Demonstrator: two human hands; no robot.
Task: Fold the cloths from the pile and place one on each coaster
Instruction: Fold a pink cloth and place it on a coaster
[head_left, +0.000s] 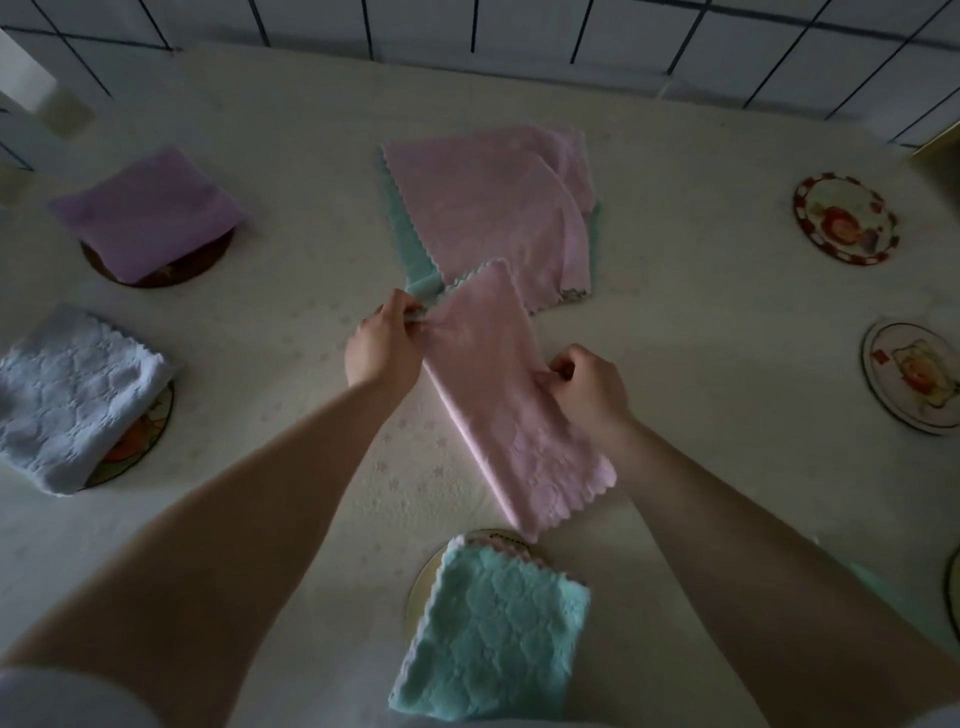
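Pinching the pink cloth (498, 395) at both sides, I hold it folded into a long strip above the table (701, 364): my left hand (382, 345) curls on its far left corner, my right hand (584, 387) on its right edge. Just beyond lies the pile (483, 208), pink over teal. A teal cloth (493, 629) sits on the near coaster (423, 571). At left, lilac (145, 213) and blue (72, 395) cloths cover two more. At right, two bare coasters (845, 219).
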